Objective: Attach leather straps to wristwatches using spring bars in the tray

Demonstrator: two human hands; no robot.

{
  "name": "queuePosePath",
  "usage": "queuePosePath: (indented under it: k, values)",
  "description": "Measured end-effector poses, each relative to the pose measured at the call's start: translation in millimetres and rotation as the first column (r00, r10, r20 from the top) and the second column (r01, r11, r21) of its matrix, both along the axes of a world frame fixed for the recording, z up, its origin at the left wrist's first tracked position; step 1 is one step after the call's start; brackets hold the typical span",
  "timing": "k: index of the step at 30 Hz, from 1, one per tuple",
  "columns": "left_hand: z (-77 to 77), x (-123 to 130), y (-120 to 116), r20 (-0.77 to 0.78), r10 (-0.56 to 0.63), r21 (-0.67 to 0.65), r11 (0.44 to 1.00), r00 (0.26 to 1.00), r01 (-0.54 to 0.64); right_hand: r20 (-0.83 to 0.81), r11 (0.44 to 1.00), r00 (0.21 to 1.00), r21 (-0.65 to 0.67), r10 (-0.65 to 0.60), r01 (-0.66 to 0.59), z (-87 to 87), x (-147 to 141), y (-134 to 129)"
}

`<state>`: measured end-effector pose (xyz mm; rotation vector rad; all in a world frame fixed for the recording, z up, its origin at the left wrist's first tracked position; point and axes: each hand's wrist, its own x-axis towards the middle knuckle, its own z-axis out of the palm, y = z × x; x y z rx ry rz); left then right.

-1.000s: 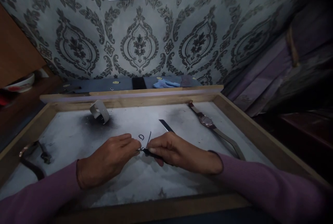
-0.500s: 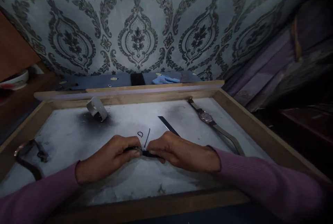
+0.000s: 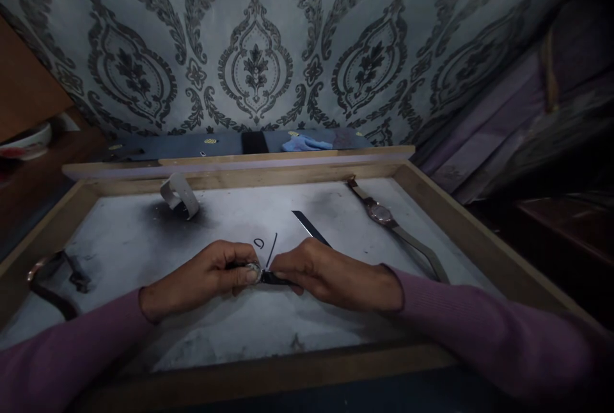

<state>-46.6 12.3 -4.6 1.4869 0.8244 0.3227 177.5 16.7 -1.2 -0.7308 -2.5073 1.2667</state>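
Between my two hands is a wristwatch [image 3: 255, 270] with a round, silvery case and a dark strap. My left hand [image 3: 206, 274] pinches the case, thumb on top. The black strap [image 3: 274, 279] is gripped by the closed fingers of my right hand [image 3: 326, 274], close beside the case. Just beyond them on the white surface lie a small dark loop [image 3: 259, 243] and a short thin dark stick [image 3: 272, 249]. A flat dark strip with a slanted end [image 3: 309, 227] reaches out from behind my right hand.
A wooden-rimmed tray [image 3: 288, 162] surrounds the work surface. Inside it are a white curled strap [image 3: 180, 195], a watch with a beige strap [image 3: 381, 213] at right and a brown-strapped watch [image 3: 41, 272] at left. A blue cloth [image 3: 307, 143] lies behind the rim.
The watch has tilted, so more of its round, silvery case shows under my left thumb. Both hands keep their grip in nearly the same place.
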Motion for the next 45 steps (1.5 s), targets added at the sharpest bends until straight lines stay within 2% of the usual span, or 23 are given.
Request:
queuePosePath:
  k: [5,15,18,25,30,36,45]
  values:
    - [-2.3,-1.2,1.6,-0.005,0.024,-0.077,0.997,1.000,-0.024,-0.033,0.996,0.999,0.085,0.016,-0.014,-0.2,-1.5,-0.8]
    - [-5.1,-2.1,1.8,0.059,0.039,-0.197,0.980,0.997,-0.026,0.027,0.982,1.000,0.188,0.002,-0.007,2.0,-4.7,-5.3]
    - [-3.5,-2.1,1.7,0.058,0.044,-0.180,0.983,0.997,-0.033,0.025,0.980,1.000,0.201,-0.010,0.004,2.1,-4.7,-5.3]
    - [1.2,-0.2,0.5,0.043,0.044,-0.021,0.999,0.998,-0.043,0.022,0.991,0.998,0.115,-0.065,0.062,1.3,-3.2,-6.6]
    - [4.3,-0.5,2.8,0.040,0.044,0.064,0.997,0.998,-0.046,0.026,0.988,0.993,0.111,-0.114,0.110,1.2,-3.7,-5.2]
    - [6.6,-0.6,2.5,0.060,0.064,0.093,0.993,0.996,-0.070,0.006,0.988,0.990,0.068,-0.141,0.140,4.3,-4.3,-4.4]
    - [2.1,-3.4,3.8,0.059,0.072,0.042,0.996,0.996,-0.074,-0.036,0.992,0.991,-0.004,-0.129,0.129,7.6,-3.3,-4.5]
